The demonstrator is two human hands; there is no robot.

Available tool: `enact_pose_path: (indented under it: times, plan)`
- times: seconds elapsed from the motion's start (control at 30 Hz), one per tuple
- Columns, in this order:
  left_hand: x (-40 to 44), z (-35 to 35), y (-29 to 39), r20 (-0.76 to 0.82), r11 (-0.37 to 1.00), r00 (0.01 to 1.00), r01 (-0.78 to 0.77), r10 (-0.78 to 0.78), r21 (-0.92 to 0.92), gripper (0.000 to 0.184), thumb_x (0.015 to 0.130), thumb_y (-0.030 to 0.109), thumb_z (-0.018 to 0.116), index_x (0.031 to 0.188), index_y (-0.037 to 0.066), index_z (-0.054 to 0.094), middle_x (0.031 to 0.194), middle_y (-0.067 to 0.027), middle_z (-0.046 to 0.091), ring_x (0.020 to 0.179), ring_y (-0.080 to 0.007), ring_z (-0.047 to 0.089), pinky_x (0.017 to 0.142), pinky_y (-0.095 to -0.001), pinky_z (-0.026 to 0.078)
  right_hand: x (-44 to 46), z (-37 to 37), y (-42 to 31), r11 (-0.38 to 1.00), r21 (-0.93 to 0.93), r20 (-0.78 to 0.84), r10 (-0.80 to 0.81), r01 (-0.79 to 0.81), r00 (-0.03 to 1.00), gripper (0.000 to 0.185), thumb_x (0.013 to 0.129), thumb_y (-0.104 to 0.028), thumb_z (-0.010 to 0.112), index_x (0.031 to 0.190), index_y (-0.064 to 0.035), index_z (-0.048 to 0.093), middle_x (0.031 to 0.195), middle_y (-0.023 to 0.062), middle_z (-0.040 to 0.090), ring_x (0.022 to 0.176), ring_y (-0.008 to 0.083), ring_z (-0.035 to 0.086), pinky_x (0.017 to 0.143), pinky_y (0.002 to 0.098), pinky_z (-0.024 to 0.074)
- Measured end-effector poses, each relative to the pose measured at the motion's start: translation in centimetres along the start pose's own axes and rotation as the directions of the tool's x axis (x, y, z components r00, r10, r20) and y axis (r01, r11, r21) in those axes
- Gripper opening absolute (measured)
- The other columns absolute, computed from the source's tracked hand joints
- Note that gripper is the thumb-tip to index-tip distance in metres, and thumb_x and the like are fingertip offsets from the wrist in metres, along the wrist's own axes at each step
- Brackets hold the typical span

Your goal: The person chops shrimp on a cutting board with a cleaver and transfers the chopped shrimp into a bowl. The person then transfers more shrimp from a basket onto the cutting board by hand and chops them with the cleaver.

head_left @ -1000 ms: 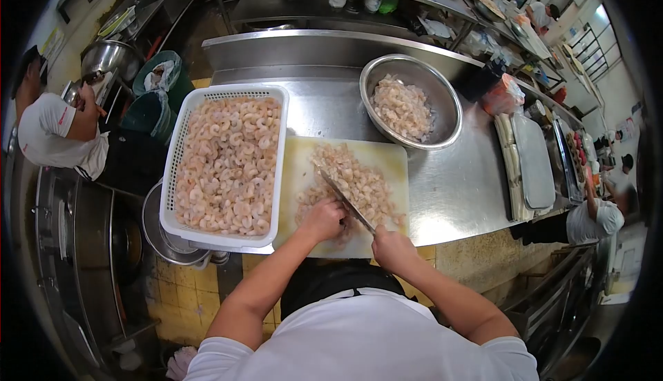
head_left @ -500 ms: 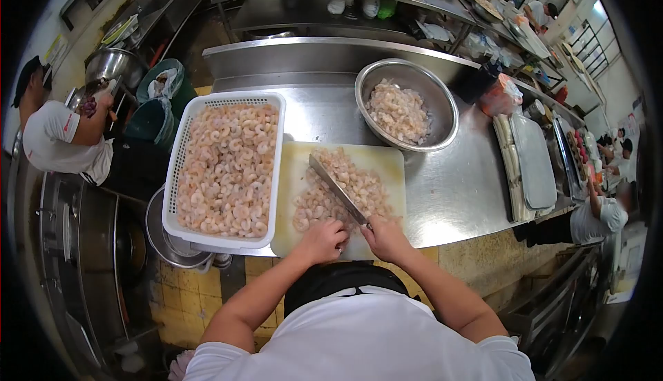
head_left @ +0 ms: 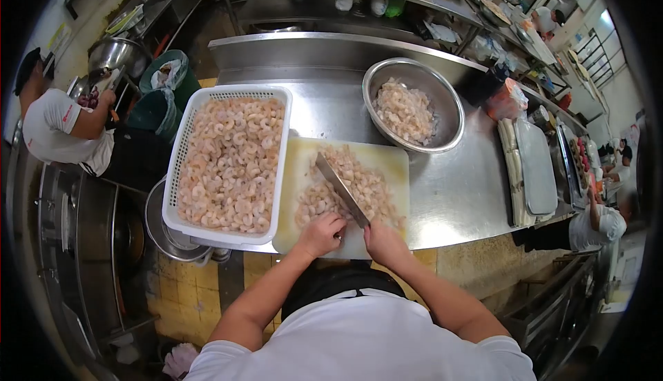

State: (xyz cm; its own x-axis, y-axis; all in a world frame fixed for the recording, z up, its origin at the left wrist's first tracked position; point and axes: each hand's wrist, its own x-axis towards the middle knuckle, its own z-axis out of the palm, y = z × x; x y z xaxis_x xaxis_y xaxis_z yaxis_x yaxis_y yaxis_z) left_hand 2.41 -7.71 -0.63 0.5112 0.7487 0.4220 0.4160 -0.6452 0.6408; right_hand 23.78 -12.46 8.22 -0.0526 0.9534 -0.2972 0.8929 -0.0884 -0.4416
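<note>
My right hand [head_left: 385,245] is wrapped round the handle of a kitchen knife [head_left: 342,191]. Its blade points away and to the left across a pile of cut shrimp [head_left: 370,186]. The pile lies on a pale cutting board [head_left: 293,174]. At the near edge of the pile, my left hand [head_left: 320,235] is closed with curled fingers, left of the knife; what is in it, if anything, is hidden. Left of the board stands a white perforated basket [head_left: 284,132] full of peeled shrimp [head_left: 229,163]. Behind the board's right side, a steel bowl [head_left: 452,115] holds chopped shrimp [head_left: 405,113].
The steel table [head_left: 456,194] has a raised back edge [head_left: 331,48]. Stacked trays [head_left: 535,167] stand at its right end. At left, a co-worker [head_left: 65,129] is beside green bins [head_left: 155,112]. Another person [head_left: 597,228] is at far right.
The view has shifted slightly, moving the basket and bowl a little right in the picture. The knife's blade shows more of its flat side. Both hands stay near the same part of the board.
</note>
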Motion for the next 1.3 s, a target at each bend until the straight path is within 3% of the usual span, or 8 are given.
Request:
enact_pose_path:
  times: [0.2, 0.4, 0.8, 0.9, 1.0, 1.1, 1.2, 1.3]
  plan:
    - [-0.1, 0.0, -0.1, -0.122, 0.999, 0.992, 0.008, -0.014, -0.05, 0.028, 0.07, 0.0, 0.072, 0.097, 0.007, 0.071, 0.097, -0.0109, 0.068, 0.091, -0.0323, 0.069, 0.078, -0.0417, 0.059, -0.6, -1.8, 0.3, 0.992, 0.048, -0.121, -0.115, 0.121, 0.986, 0.028, 0.106, -0.025, 0.058, 0.106, 0.0032, 0.06, 0.083, 0.0315, 0.071, 0.078, 0.0541, 0.069, 0.073, 0.0629, 0.0547]
    - [-0.1, 0.3, 0.0, -0.181, 0.992, 0.978, 0.093, -0.106, -0.08, 0.029, 0.071, -0.003, 0.07, 0.098, 0.006, 0.071, 0.099, -0.0115, 0.069, 0.092, -0.0336, 0.07, 0.08, -0.0414, 0.06, -4.2, -2.0, -0.3, 0.995, -0.053, 0.064, 0.083, -0.08, 0.994, 0.029, 0.106, -0.029, 0.056, 0.106, -0.0002, 0.059, 0.084, 0.0336, 0.07, 0.08, 0.0545, 0.07, 0.073, 0.0644, 0.0553]
    - [0.5, -0.1, -0.2, -0.105, 0.958, 0.96, 0.244, -0.261, -0.148, 0.024, 0.084, 0.007, 0.074, 0.107, 0.01, 0.074, 0.108, -0.0113, 0.07, 0.099, -0.0361, 0.069, 0.086, -0.0461, 0.058, 0.5, -0.5, 0.4, 0.991, 0.003, -0.087, -0.137, 0.137, 0.987, 0.024, 0.102, -0.019, 0.058, 0.111, 0.0034, 0.059, 0.1, 0.0354, 0.07, 0.097, 0.0549, 0.067, 0.088, 0.0633, 0.0513]
    - [2.5, -2.1, 1.0, -0.269, 0.952, 0.927, 0.293, -0.261, 0.086, 0.025, 0.085, 0.011, 0.074, 0.11, 0.011, 0.074, 0.116, -0.0103, 0.068, 0.105, -0.038, 0.065, 0.093, -0.0481, 0.055, 0.6, -1.3, 0.0, 0.997, 0.037, -0.015, -0.063, 0.063, 0.998, 0.024, 0.103, -0.019, 0.057, 0.113, 0.0031, 0.059, 0.1, 0.0351, 0.07, 0.097, 0.0568, 0.066, 0.088, 0.0642, 0.0503]
    - [4.4, -2.0, -1.2, -0.447, 0.914, 0.853, 0.373, -0.27, 0.159, 0.028, 0.085, 0.013, 0.074, 0.112, 0.012, 0.074, 0.122, -0.0089, 0.066, 0.107, -0.0388, 0.063, 0.096, -0.0498, 0.053, -2.3, -2.8, -0.5, 0.994, 0.037, -0.092, -0.103, 0.106, 0.99, 0.023, 0.104, -0.018, 0.055, 0.112, 0.0031, 0.058, 0.094, 0.0356, 0.07, 0.092, 0.0584, 0.066, 0.085, 0.0654, 0.0501]
    - [5.1, -1.7, -4.2, -0.284, 0.9, 0.874, 0.43, -0.394, 0.075, 0.02, 0.084, 0.011, 0.072, 0.104, 0.008, 0.075, 0.112, -0.0132, 0.069, 0.105, -0.0378, 0.065, 0.094, -0.0472, 0.054, -5.0, -5.4, -2.6, 0.999, 0.02, 0.006, 0.033, -0.033, 0.999, 0.021, 0.105, -0.018, 0.053, 0.109, 0.0028, 0.056, 0.088, 0.0356, 0.069, 0.086, 0.0587, 0.066, 0.082, 0.0663, 0.0502]
    - [5.3, -2.6, -3.6, -0.152, 0.885, 0.874, 0.465, -0.462, -0.021, 0.014, 0.084, 0.011, 0.072, 0.096, 0.005, 0.075, 0.103, -0.0155, 0.071, 0.101, -0.0377, 0.067, 0.091, -0.0466, 0.055, -5.9, -6.2, -2.9, 0.998, -0.052, 0.008, -0.025, 0.026, 1.0, 0.016, 0.1, -0.008, 0.051, 0.109, 0.0045, 0.053, 0.08, 0.0348, 0.069, 0.078, 0.0557, 0.07, 0.072, 0.0651, 0.0546]
    - [5.2, -2.9, -2.2, -0.14, 0.87, 0.859, 0.488, -0.492, -0.063, 0.01, 0.084, 0.01, 0.072, 0.092, 0.004, 0.075, 0.097, -0.0157, 0.071, 0.097, -0.038, 0.068, 0.088, -0.048, 0.056, -6.0, -6.5, -3.2, 0.996, -0.092, 0.065, -0.004, 0.01, 0.998, 0.014, 0.098, -0.006, 0.051, 0.108, 0.005, 0.052, 0.081, 0.0341, 0.07, 0.08, 0.0549, 0.071, 0.073, 0.0639, 0.0558]
